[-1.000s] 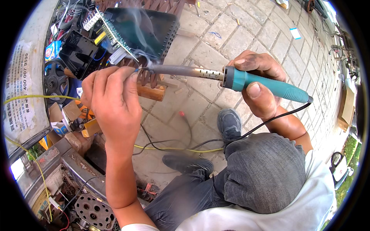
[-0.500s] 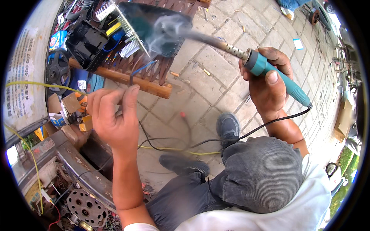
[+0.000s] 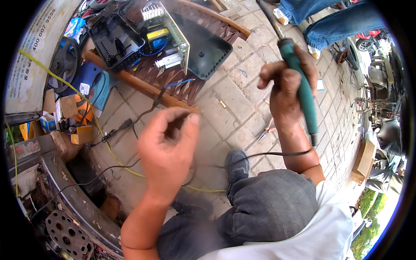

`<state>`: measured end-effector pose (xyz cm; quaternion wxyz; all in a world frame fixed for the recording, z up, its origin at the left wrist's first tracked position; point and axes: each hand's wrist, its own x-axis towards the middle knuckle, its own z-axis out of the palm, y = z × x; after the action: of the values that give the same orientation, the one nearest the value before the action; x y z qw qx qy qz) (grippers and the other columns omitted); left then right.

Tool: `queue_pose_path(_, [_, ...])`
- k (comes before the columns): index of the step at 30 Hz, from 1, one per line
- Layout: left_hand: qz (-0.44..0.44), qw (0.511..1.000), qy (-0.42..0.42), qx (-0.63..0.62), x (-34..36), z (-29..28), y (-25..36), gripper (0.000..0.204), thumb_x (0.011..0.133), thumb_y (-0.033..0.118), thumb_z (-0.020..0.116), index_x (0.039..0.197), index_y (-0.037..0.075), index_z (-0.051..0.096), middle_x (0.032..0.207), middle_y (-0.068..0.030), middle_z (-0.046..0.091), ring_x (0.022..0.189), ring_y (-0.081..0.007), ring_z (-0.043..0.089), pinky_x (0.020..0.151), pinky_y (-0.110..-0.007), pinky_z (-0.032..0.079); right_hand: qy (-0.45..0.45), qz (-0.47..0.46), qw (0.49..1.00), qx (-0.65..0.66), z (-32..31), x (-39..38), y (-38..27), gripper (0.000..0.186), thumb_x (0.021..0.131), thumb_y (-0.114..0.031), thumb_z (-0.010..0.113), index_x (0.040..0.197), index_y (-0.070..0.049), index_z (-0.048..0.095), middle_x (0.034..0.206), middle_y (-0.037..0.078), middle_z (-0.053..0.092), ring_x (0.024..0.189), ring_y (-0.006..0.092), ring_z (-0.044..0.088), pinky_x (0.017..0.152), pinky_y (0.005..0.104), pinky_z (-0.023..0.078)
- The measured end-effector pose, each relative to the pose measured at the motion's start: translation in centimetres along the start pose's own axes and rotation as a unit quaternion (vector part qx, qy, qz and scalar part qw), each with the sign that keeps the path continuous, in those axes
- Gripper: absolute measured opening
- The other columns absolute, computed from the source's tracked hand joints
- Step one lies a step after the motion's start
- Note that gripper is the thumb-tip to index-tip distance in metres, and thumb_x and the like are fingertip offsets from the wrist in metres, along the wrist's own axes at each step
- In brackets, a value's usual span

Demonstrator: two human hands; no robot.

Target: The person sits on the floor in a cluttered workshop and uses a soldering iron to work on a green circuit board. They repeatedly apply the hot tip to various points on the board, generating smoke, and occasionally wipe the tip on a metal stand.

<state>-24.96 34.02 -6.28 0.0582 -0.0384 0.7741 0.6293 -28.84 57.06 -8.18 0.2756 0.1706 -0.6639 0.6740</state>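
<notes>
My right hand is wrapped around the green handle of a soldering iron. The iron's metal shaft points up and runs out at the top edge. My left hand is curled with thumb and fingertips together; what they pinch, if anything, is hidden. Just beyond it, a dark cable ending in a blue wire crosses the wooden edge of a slatted stand. On the stand, a circuit board with components stands on edge, between an open black case half and a dark case cover.
Pliers lie on the paved floor. A black plug and a yellow cord are at left, beside small boxes. The iron's cord passes my shoe. Another person's jeans appear at upper right.
My left hand has moved right and nearer, away from the blue-wired cable. My right hand has swung the iron upright, away from the circuit board. The smoke has mostly gone; the view has shifted.
</notes>
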Motion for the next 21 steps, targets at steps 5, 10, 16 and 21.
queue_pose_path(5, [-0.243, 0.876, 0.047, -0.413, 1.1, 2.6, 0.6, 0.017, 0.088, 0.016, 0.065, 0.099, 0.003, 0.063, 0.079, -0.0035, 0.062, 0.055, -0.0081, 0.047, 0.049, -0.023, 0.038, -0.046, -0.138, 0.976, -0.159, 4.1, 3.2, 1.1, 0.034, 0.077, 0.007, 0.07, 0.108, -0.001, 0.06, 0.096, 0.01, 0.065, 0.072, 0.015, 0.063, 0.061, 0.026, 0.051])
queue_pose_path(10, [-0.224, 0.819, 0.122, -0.513, 2.6, 4.3, 1.2, 0.013, 0.089, 0.017, 0.065, 0.095, 0.007, 0.06, 0.081, -0.0041, 0.063, 0.052, -0.0064, 0.046, 0.046, -0.023, 0.036, -0.068, -0.091, 0.984, -0.136, 6.5, 3.7, 2.0, 0.039, 0.072, 0.002, 0.075, 0.108, -0.006, 0.061, 0.079, 0.005, 0.062, 0.066, 0.0136, 0.059, 0.058, 0.0269, 0.049])
queue_pose_path(16, [-0.194, 0.809, 0.112, -0.543, 3.6, 5.0, 0.1, 0.01, 0.09, 0.017, 0.063, 0.091, 0.008, 0.058, 0.08, -0.0024, 0.062, 0.053, -0.0058, 0.046, 0.046, -0.022, 0.035, -0.125, -0.06, 0.973, -0.186, 6.9, 3.2, 2.6, 0.054, 0.071, 0.003, 0.078, 0.118, -0.007, 0.053, 0.087, 0.003, 0.06, 0.075, 0.0092, 0.058, 0.064, 0.0231, 0.05])
queue_pose_path(21, [-0.137, 0.841, 0.156, -0.5, 3.3, 5.7, 0.0, 0.015, 0.09, 0.017, 0.063, 0.098, 0.004, 0.058, 0.08, -0.0028, 0.061, 0.058, -0.0068, 0.048, 0.049, -0.023, 0.038, -0.126, -0.01, 0.978, -0.165, 7.5, 3.1, 3.0, 0.047, 0.075, 0.003, 0.074, 0.116, -0.006, 0.053, 0.082, 0.002, 0.06, 0.069, 0.0073, 0.055, 0.062, 0.0207, 0.048])
